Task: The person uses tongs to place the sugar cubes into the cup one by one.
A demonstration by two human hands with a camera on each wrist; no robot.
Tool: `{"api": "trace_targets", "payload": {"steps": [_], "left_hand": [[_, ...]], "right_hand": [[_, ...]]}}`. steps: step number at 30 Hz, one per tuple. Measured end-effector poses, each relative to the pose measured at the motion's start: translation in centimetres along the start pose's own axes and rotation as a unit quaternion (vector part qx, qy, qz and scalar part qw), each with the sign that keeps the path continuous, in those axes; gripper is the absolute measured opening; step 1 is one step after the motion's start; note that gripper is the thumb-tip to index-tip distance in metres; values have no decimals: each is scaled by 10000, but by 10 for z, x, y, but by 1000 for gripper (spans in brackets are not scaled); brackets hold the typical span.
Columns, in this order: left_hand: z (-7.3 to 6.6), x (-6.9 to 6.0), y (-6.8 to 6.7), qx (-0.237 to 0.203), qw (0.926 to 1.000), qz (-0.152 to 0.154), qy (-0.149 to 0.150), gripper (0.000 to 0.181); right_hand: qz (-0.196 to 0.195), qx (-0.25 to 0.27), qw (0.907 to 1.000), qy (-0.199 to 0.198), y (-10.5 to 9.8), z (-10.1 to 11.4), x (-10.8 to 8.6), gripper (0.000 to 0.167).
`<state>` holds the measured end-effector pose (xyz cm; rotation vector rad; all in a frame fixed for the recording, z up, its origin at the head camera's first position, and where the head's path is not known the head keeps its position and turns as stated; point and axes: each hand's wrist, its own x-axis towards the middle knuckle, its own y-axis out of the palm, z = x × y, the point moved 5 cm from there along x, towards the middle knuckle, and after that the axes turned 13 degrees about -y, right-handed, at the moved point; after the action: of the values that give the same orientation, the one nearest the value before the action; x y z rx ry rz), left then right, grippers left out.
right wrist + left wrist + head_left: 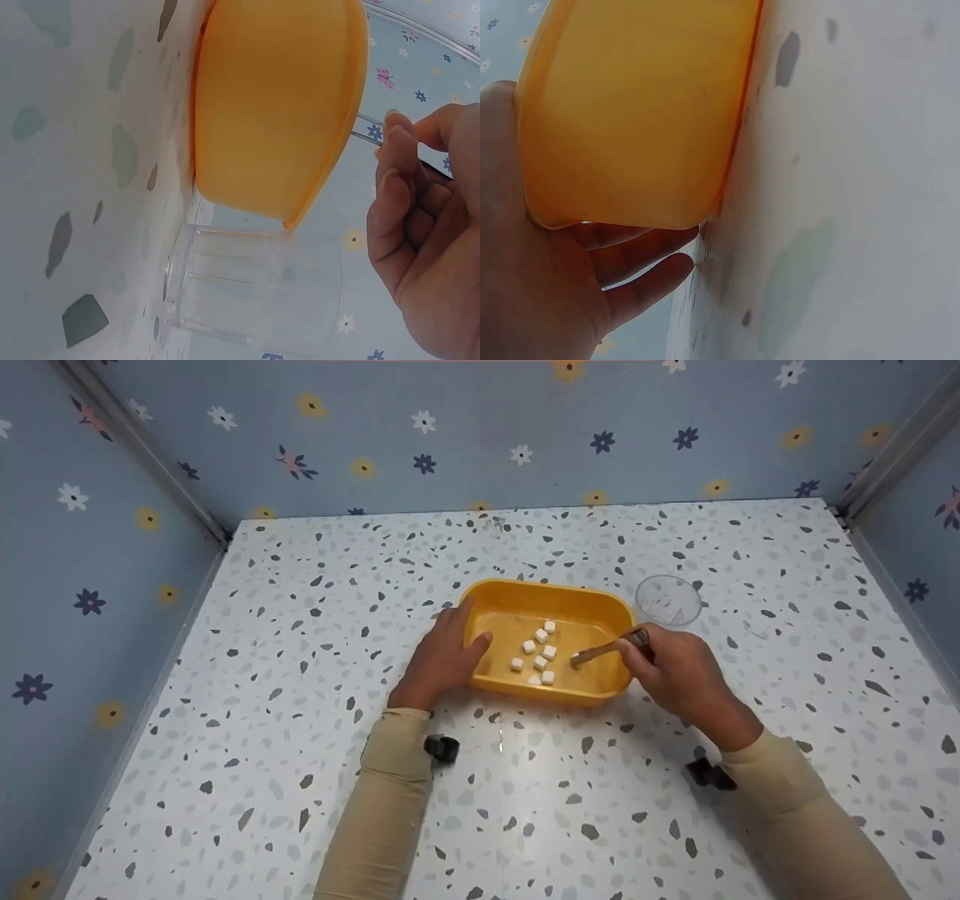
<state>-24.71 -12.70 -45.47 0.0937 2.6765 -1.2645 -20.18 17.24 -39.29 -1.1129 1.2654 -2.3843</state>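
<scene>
In the head view a yellow plastic tray sits on the speckled tabletop. Several small white cubes lie scattered across its middle. My left hand grips the tray's left end, thumb over the rim and the other fingers outside; the left wrist view shows this hand against the end wall. With my right hand I hold slim metal tongs over the right rim, their tips low inside the tray, right of the cubes. A small white spot shows at the tips; whether they pinch a cube is unclear.
A clear plastic cup stands upright just beyond the tray's right end, close to my right hand; its wall shows in the right wrist view. Blue flowered panels border the table at the back and sides.
</scene>
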Motion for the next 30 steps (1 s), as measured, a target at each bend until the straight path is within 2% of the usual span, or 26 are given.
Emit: {"api": "trace_targets", "payload": {"steps": [14, 19, 30], "left_hand": [[0, 1, 1, 11, 10000, 0, -6, 71], [0, 1, 1, -4, 10000, -45, 16, 70], [1, 2, 2, 5, 10000, -3, -72, 70]], "right_hand": [[148, -90, 9998, -15, 1, 4, 1, 10], [273, -82, 9995, 128, 2, 3, 1, 11], [229, 407, 9984, 303, 6, 1, 0, 11]]}}
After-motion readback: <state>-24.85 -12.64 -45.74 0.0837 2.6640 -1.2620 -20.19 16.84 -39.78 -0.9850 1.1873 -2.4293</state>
